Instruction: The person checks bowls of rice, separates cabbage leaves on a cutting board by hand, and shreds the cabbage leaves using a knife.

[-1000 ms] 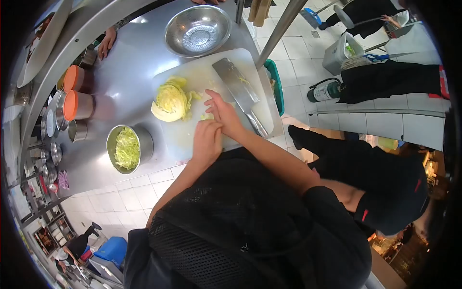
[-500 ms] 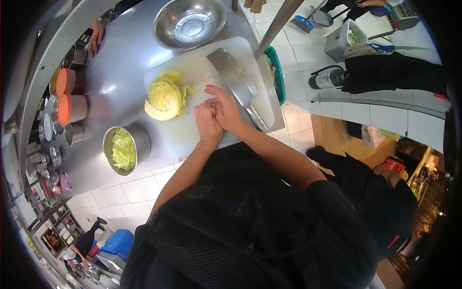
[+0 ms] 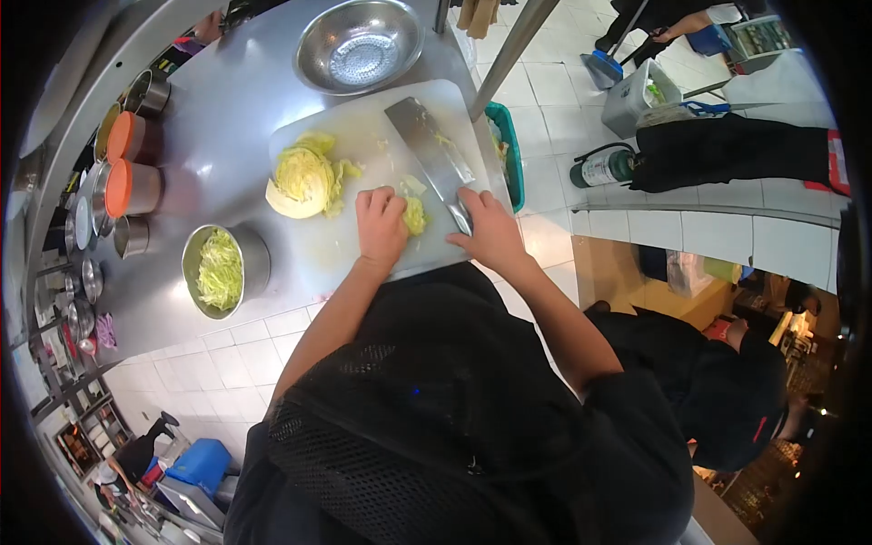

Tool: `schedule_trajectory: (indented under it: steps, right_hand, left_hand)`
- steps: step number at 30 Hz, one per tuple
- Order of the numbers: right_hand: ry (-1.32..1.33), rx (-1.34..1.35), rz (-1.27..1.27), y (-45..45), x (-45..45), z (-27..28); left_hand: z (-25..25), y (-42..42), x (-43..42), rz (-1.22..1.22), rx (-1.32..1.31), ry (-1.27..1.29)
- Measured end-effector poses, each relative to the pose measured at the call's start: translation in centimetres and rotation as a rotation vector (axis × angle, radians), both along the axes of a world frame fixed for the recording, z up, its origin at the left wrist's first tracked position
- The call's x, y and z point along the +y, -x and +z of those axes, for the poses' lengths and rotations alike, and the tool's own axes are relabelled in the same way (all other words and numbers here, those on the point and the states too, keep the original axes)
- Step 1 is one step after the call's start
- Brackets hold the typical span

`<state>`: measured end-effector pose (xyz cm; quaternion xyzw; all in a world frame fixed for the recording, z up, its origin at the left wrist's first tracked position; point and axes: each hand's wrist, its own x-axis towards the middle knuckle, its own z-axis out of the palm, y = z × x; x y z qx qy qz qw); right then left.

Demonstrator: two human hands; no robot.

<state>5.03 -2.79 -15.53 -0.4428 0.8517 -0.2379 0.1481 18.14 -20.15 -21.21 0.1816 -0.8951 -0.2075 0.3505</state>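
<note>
My left hand (image 3: 382,224) rests on the white cutting board (image 3: 331,247) with its fingers curled over the edge of a small piece of cabbage (image 3: 415,214). A cleaver (image 3: 427,145) lies flat on the board's right side, blade pointing away from me. Around its handle closes my right hand (image 3: 492,231), thumb on the near side. To the left of my hands sits a cut head of cabbage (image 3: 304,179), its pale cut face toward me. Shredded cabbage fills much of a metal pot (image 3: 252,263) beside the board.
A perforated metal bowl (image 3: 309,65) stands beyond the board. Orange-lidded containers (image 3: 141,189) line the left of the steel table (image 3: 227,118). A green bin (image 3: 510,154) is below the right edge, near a metal post (image 3: 513,59). Another person (image 3: 699,372) in black is at the right.
My hands have come apart from being clasped together. The right has moved onto the cleaver handle; the left has lowered to the board, where the small cabbage piece now shows.
</note>
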Motion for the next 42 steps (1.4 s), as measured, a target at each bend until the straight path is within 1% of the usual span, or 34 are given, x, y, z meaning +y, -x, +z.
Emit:
schedule_trajectory:
  steps: [2,4,6,7,9,10,12,15,18,22,24,27,29,30,33,34,35,37,39,42]
  right_hand:
    - [-0.025,-0.039,-0.016,-0.1,-0.9,-0.5]
    - [-0.048,-0.083,-0.037,-0.7,-1.2,-0.4]
    - [0.108,-0.190,-0.086,-0.8,-1.4,1.6]
    - [0.106,-0.191,-0.095,-1.1,-1.1,3.0]
    - [-0.097,-0.423,-0.115,-2.0,0.2,5.7]
    - [-0.107,-0.427,-0.119,-2.3,0.9,5.9]
    - [-0.224,-0.273,-0.003,-2.9,2.2,6.0]
    - [-0.217,-0.232,0.046,-3.5,3.4,6.2]
    - [-0.251,-0.201,0.081,-3.7,4.0,5.9]
    - [-0.328,-0.207,0.088,-2.6,3.4,2.7]
    - [-0.373,-0.241,0.094,-2.5,2.4,3.8]
    - [-0.363,-0.206,0.088,-2.2,1.9,7.4]
    - [-0.328,-0.221,0.060,-2.7,2.7,7.5]
    - [-0.290,-0.232,0.031,-2.7,2.9,7.5]
    - [-0.322,-0.195,0.052,-2.6,3.5,4.8]
    - [-0.319,-0.189,0.062,-2.2,3.9,4.5]
    - [-0.327,-0.182,0.058,-2.4,3.5,5.9]
    - [-0.331,-0.181,0.042,-3.0,3.5,6.3]
    - [-0.190,-0.200,0.032,-3.5,4.1,5.1]
    - [-0.253,-0.183,0.060,-3.2,4.1,3.8]
  left_hand:
    - [0.4,0.2,0.0,-0.010,0.015,0.031]
    - [1.0,0.1,0.1,-0.011,-0.034,0.084]
    - [0.9,-0.3,-0.1,-0.033,-0.013,0.073]
    - [0.8,-0.4,-0.1,-0.051,0.011,0.059]
    - [0.2,-0.4,-0.1,-0.054,0.041,0.050]
    - [-0.2,-0.5,0.0,-0.046,0.070,0.045]
    - [-0.4,-0.2,-0.3,-0.034,0.074,0.032]
    - [-0.5,-0.1,-0.7,-0.018,0.086,0.012]
    - [-0.5,0.2,-0.6,-0.019,0.112,-0.012]
    - [-0.7,0.2,-0.8,-0.022,0.132,-0.027]
    - [-0.7,-0.2,-0.6,-0.015,0.132,-0.033]
    - [-0.5,0.1,-1.2,-0.009,0.130,-0.032]
    - [-0.3,-0.3,-0.9,-0.012,0.111,-0.038]
    - [-0.1,-0.3,-0.8,0.001,0.110,0.007]
    - [0.4,-0.5,-0.6,0.016,0.088,0.071]
    - [0.5,-0.6,-0.6,0.029,0.066,0.094]
    - [0.6,-1.1,-0.6,0.036,0.062,0.096]
    - [0.9,-1.8,-0.7,-0.052,-0.015,0.033]
    - [1.7,-2.1,-0.1,-0.054,-0.049,0.027]
    - [3.3,-2.5,0.6,-0.035,-0.113,0.018]
